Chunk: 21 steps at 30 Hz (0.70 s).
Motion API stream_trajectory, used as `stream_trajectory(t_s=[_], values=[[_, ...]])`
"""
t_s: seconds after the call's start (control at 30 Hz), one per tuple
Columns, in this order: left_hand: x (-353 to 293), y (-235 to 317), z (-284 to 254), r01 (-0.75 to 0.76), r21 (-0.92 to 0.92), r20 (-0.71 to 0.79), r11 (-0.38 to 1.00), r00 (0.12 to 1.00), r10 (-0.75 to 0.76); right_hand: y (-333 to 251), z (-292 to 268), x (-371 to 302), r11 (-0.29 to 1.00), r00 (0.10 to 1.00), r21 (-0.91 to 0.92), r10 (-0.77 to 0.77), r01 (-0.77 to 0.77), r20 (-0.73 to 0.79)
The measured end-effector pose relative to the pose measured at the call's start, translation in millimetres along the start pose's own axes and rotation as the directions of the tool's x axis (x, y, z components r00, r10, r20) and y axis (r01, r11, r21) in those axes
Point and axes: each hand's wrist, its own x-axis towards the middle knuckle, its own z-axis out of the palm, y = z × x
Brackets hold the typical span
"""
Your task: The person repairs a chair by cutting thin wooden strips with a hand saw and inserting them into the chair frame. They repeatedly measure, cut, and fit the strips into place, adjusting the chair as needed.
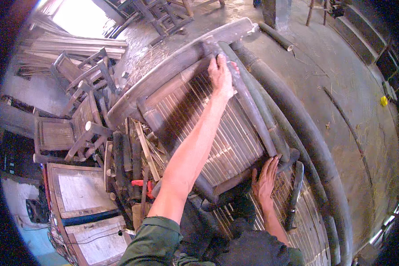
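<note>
A square, dark-brown bamboo frame with pale slats (236, 138) lies over a long brown bamboo bench (312, 232). The left hand (221, 76) clamps its far corner; the right hand (266, 182), fingers extended, touches its near-right corner.

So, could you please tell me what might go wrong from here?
The slatted bamboo frame could tip, as the left grip and right grip both sit along its right side. The right grip's fingers, at its lower corner, might get pinched. Bamboo pieces crowded on its left could catch it.
</note>
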Motion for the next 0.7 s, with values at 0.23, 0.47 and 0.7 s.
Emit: stream_trajectory(t_s=[0.23,0.47,0.7], values=[[6.2,-10.7,-10.7,0.040,-0.017,-0.095,0.999,0.995,-0.042,0.1,3.2,-1.4,0.999,0.999,-0.032,0.003,-0.001,0.049],[13.2,-11.7,-9.8,0.116,-0.087,-0.081,0.989,0.989,-0.123,4.5,8.4,-2.7,0.999,0.999,-0.052,-0.016,0.018,0.028],[23.0,-12.2,-10.5,0.147,-0.096,-0.074,0.984,0.985,-0.155,4.6,6.3,-2.7,0.999,1.000,-0.038,-0.011,0.012,0.018]])
